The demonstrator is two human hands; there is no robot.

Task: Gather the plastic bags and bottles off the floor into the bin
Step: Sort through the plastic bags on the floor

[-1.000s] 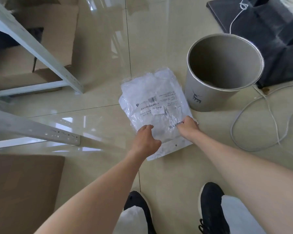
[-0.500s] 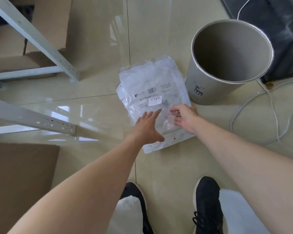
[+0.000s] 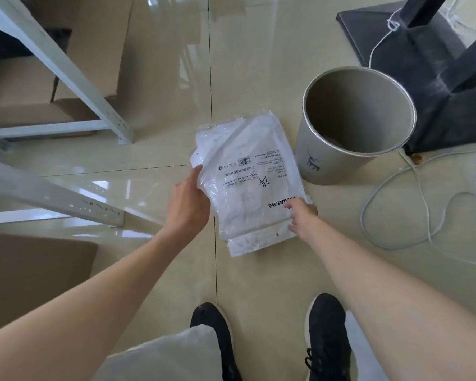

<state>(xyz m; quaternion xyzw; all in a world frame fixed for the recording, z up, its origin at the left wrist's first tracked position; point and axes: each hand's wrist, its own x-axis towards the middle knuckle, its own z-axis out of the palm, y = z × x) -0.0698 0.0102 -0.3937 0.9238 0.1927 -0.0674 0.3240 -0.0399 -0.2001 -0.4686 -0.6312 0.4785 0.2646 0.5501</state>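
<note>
A stack of clear plastic bags with printed labels lies on the tiled floor just left of the grey round bin. My left hand grips the stack's left edge, thumb on top. My right hand holds the stack's lower right corner, fingers spread over it. The bin stands upright and open, a small scrap showing at its bottom. No bottles are in view.
A grey metal shelf frame and cardboard boxes stand at the left. A black stand base sits behind the bin. White cable loops on the floor at the right. My black shoes are below.
My left hand has slid from the top of the bags to their left edge and taken hold. My right hand has shifted to the lower right corner. The top bag now shows different print.
</note>
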